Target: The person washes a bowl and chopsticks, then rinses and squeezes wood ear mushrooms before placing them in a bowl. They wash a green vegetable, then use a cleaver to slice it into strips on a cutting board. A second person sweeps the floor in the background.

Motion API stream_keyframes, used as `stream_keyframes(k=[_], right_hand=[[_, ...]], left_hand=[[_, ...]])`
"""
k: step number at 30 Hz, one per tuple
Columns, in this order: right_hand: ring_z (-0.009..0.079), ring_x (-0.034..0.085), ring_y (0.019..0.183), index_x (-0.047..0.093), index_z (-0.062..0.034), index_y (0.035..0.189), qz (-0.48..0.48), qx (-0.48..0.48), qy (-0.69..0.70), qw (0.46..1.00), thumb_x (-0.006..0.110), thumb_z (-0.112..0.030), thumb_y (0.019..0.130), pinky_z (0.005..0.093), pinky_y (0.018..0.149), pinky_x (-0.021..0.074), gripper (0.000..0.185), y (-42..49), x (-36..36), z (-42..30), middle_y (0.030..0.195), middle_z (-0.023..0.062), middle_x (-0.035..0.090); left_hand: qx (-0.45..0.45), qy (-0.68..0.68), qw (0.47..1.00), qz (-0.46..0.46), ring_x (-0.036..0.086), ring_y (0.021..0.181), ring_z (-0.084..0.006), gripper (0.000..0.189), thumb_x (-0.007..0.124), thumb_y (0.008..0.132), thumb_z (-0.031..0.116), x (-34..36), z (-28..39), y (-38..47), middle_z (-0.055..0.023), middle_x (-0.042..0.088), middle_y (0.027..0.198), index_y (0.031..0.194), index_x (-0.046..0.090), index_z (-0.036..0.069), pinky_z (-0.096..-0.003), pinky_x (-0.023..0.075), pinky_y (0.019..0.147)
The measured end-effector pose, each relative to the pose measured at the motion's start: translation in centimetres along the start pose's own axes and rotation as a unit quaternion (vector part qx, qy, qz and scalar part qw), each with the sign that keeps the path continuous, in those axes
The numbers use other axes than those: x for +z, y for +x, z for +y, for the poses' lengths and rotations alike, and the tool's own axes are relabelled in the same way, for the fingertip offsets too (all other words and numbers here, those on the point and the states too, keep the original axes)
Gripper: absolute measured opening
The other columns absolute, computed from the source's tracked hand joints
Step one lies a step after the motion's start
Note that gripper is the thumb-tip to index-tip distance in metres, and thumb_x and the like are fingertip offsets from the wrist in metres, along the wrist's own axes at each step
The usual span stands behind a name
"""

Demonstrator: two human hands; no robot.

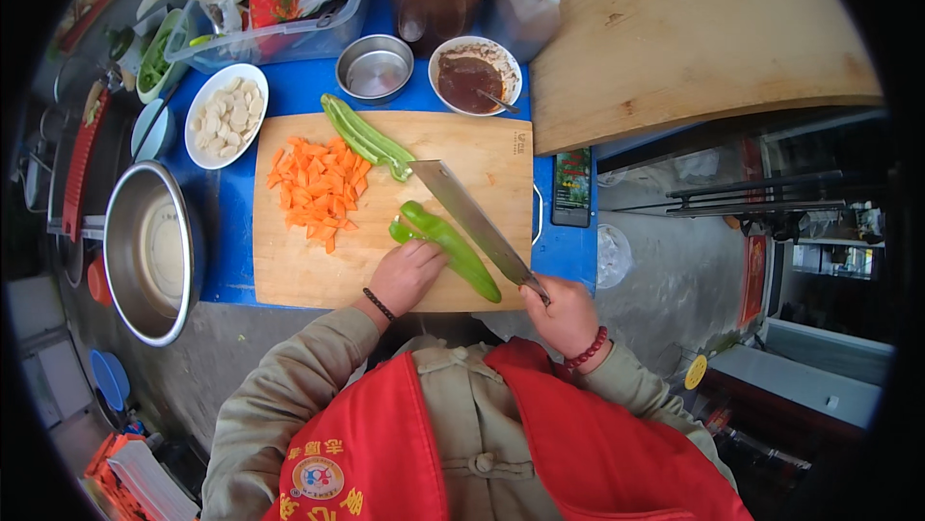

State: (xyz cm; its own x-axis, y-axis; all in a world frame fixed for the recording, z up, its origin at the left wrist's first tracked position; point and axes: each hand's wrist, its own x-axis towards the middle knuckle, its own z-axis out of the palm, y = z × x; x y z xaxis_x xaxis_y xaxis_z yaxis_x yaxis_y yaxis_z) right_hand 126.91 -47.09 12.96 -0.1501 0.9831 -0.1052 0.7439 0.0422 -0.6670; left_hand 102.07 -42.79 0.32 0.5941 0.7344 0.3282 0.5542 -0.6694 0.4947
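My right hand [564, 315] grips the handle of a cleaver [473, 221], its blade slanting up and left over the wooden cutting board [289, 279]. My left hand [408, 271] has its fingers on a green pepper [462, 253] lying beside the blade; the fingertips are partly hidden against it. A small green pepper piece [402, 232] shows just above those fingers. Further up the board lies a cut-open pepper half [365, 134], hollow side up, its lower end close to the cleaver's tip. Diced carrot [318, 185] is heaped on the board's left part.
Behind the board stand a metal bowl [374, 69] and a bowl of dark sauce [473, 80] with a spoon. Leftward are a white bowl of pale slices [227, 116] and a large steel basin [162, 253]. A phone [572, 188] lies right, below a raised wooden board [694, 36].
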Motion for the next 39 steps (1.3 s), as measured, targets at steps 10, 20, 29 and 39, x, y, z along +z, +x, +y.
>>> stream_keyframes(k=[10, 20, 29, 39], right_hand=[[0.0392, 0.063, 0.071, 0.067, -0.0005, 0.099, 0.041, 0.096, 0.052, 0.993, 0.064, -0.017, 0.086, 0.042, 0.061, 0.0501, 0.021, -3.2, 0.2, 3.8, 0.078, 0.0204, 0.065], [0.0401, 0.063, 0.069, 0.066, -0.0024, 0.088, 0.051, 0.182, 0.057, 0.98, 0.064, -0.024, 0.087, 0.0445, 0.06, 0.0492, 0.022, -5.5, 0.5, 5.7, 0.074, 0.0207, 0.064], [0.0395, 0.063, 0.068, 0.066, -0.0043, 0.081, 0.07, 0.183, 0.053, 0.979, 0.064, -0.026, 0.086, 0.0466, 0.059, 0.0497, 0.022, -6.5, 1.0, 5.8, 0.071, 0.0195, 0.063], [0.0392, 0.062, 0.068, 0.068, -0.008, 0.085, 0.066, 0.188, 0.057, 0.978, 0.062, -0.028, 0.087, 0.0484, 0.061, 0.05, 0.021, -6.8, 1.2, 5.6, 0.071, 0.0187, 0.064]], left_hand=[[0.037, -0.04, 0.995, -0.08, 0.055, 0.104, -0.0284, 0.035, 0.073, 0.073, 0.015, -0.4, 0.6, 3.9, -0.0077, 0.059, 0.104, 0.107, 0.065, 0.013, -0.043, 0.0462, 0.088], [-0.109, -0.005, 0.99, -0.091, 0.057, 0.096, -0.0323, 0.037, 0.075, 0.071, 0.02, -1.5, 1.2, 3.1, -0.0122, 0.059, 0.099, 0.104, 0.062, 0.009, -0.0419, 0.0481, 0.081], [-0.163, 0.007, 0.985, -0.049, 0.061, 0.088, -0.0327, 0.028, 0.069, 0.075, 0.016, -1.1, 0.6, 3.9, -0.0134, 0.063, 0.09, 0.101, 0.064, 0.008, -0.042, 0.0507, 0.076], [-0.358, -0.377, 0.852, -0.061, 0.063, 0.077, -0.019, 0.026, 0.058, 0.094, 0.018, -0.1, -2.4, 2.8, -0.0077, 0.066, 0.088, 0.117, 0.062, 0.006, -0.0306, 0.0511, 0.068]])
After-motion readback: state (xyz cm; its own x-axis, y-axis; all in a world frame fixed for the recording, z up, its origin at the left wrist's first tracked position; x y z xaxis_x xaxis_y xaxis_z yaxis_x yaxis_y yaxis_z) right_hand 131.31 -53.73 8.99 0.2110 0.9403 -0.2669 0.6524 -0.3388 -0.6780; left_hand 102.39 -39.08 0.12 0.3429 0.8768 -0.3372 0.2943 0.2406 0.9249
